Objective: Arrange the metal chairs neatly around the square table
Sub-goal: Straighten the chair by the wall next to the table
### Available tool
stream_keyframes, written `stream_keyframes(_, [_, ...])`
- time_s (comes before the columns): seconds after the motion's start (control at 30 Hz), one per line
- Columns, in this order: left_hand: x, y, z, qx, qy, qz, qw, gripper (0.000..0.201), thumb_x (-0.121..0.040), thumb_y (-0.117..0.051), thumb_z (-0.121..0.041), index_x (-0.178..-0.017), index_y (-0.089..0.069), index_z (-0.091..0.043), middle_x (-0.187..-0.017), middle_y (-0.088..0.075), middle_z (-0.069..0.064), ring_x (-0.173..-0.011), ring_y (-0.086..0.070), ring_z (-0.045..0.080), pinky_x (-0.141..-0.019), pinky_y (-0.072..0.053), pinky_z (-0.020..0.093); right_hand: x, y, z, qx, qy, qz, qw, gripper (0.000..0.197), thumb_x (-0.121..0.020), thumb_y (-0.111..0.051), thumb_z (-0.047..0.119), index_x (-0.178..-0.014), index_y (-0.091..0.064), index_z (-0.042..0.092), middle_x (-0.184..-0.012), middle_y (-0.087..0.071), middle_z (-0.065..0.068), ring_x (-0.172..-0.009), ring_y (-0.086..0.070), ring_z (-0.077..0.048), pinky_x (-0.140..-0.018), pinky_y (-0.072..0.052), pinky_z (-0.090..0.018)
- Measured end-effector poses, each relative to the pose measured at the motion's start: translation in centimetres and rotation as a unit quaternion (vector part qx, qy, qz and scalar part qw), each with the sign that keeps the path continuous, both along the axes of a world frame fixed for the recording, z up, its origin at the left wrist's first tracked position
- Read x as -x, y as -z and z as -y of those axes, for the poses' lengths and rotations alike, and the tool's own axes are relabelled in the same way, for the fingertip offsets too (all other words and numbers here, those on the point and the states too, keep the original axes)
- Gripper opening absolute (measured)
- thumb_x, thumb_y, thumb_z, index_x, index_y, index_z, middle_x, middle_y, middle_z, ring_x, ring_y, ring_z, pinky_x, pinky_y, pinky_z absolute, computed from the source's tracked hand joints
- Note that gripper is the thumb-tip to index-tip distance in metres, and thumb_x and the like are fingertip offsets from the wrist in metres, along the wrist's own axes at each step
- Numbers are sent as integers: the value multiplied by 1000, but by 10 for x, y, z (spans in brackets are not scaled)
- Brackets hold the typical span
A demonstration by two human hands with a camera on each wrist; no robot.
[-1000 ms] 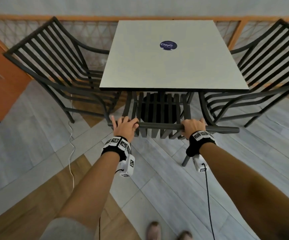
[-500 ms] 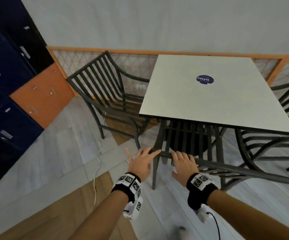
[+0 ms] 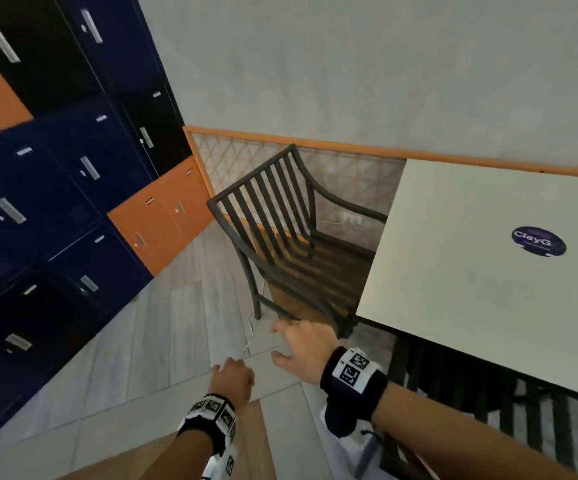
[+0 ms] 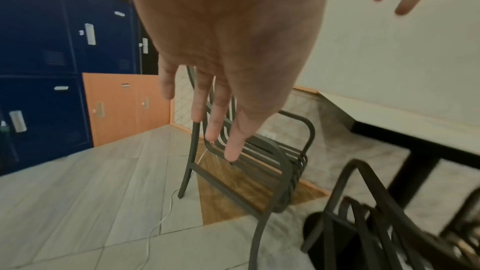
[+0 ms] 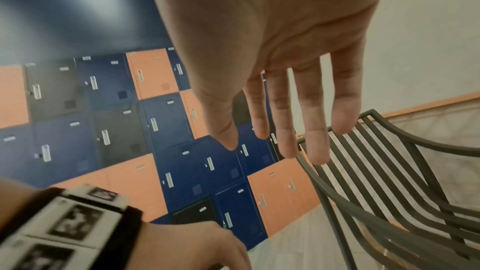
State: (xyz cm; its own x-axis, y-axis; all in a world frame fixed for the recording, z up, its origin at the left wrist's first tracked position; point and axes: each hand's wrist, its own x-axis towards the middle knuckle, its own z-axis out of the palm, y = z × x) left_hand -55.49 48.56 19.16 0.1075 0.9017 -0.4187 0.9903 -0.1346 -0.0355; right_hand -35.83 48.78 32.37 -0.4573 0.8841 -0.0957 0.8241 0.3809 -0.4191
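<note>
Locker-room or break area: wall of blue, black, orange lockers (image 3: 73,188), café-style table (image 3: 481,271), metal chair (image 3: 280,237).

A dark slatted metal chair (image 3: 291,244) stands left of the pale square table (image 3: 481,271). Blue and orange lockers (image 3: 73,188) stand further left. Another dark slatted chair (image 3: 488,410) sits under the table.
</note>
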Motion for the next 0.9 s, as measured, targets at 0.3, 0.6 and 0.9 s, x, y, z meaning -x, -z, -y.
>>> stream_keyframes(0.3, [26,33,-175,-13,58,20,998,31,-89,-40,-19,-107,-66,-23,-125,-57,1,-125,-44,22,-103,-32,40,43,71,-172,69,19,38,997,33,-95,-41,35,-121,-44,15,-112,-64,-16,-101,-61,-34,-83,-50,-42])
stream_keyframes(0.6, [46,80,-380,-32,148,-47,987,59,-89,-41,-5,-147,-28,-15,-157,-25,7,-147,-16,24,-121,-6,47,45,215,-344,206,132,123,962,67,-94,-43,14,-148,-4,19,-158,-9,-8,-138,-26,-32,-112,-29,-46])
stream_keyframes(0.9, [38,125,-438,-54,196,-9,979,70,-45,-81,-4,-113,-69,-19,-122,-69,6,-117,-63,25,-109,-26,49,24,296,-358,300,151,124,934,55,-98,-38,28,-146,-14,19,-142,-41,-20,-123,-47,-35,-104,-41,-44])
